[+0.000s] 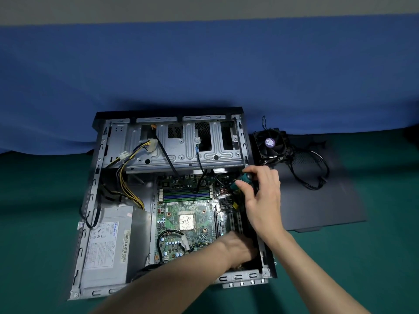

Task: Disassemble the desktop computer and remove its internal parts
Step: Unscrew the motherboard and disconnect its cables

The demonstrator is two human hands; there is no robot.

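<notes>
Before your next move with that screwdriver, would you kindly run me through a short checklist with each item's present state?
1. Screwdriver gripped by right hand: ok.
2. Its tip seated on a screw: cannot tell, hidden behind the hand.
3. Cooler fan out of the case, on the side panel: ok.
4. Cables off the motherboard: not ok, black cables still run to its far edge.
5. Left hand clear of the board: not ok, reaches into the case's near right corner.
6. Power supply removed: not ok, still in the case.

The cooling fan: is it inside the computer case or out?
Out. The cooling fan lies on the dark panel right of the open case, its cable loose.
</notes>
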